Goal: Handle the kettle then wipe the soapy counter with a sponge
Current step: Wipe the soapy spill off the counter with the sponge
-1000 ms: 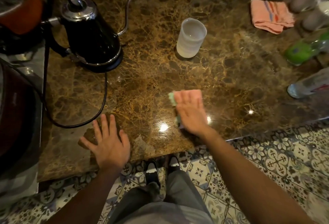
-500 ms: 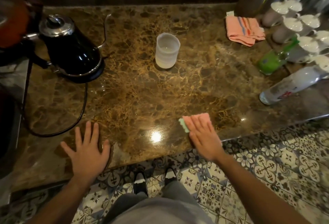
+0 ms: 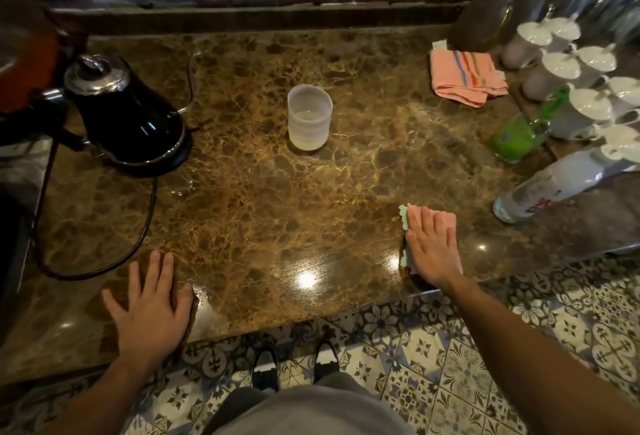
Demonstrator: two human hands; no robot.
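A black gooseneck kettle [image 3: 128, 123] with a chrome lid stands on its base at the back left of the brown marble counter [image 3: 263, 206]; its black cord loops toward the front edge. My right hand [image 3: 431, 247] lies flat on a pink and green sponge [image 3: 446, 220], pressing it onto the counter near the front right edge. The hand hides most of the sponge. My left hand [image 3: 150, 303] rests palm down with fingers spread on the counter's front left, holding nothing.
A frosted plastic cup [image 3: 309, 117] stands mid-counter. A pink striped cloth [image 3: 465, 77] lies at the back right. A green bottle [image 3: 516, 135], a lying clear bottle [image 3: 554, 189] and several white-lidded jars [image 3: 561, 67] crowd the right side. A brick wall runs behind; patterned floor tiles lie below.
My right hand has slid the sponge to the right along the front of the counter. The left hand has stayed planted at the front left. The camera has tilted up.
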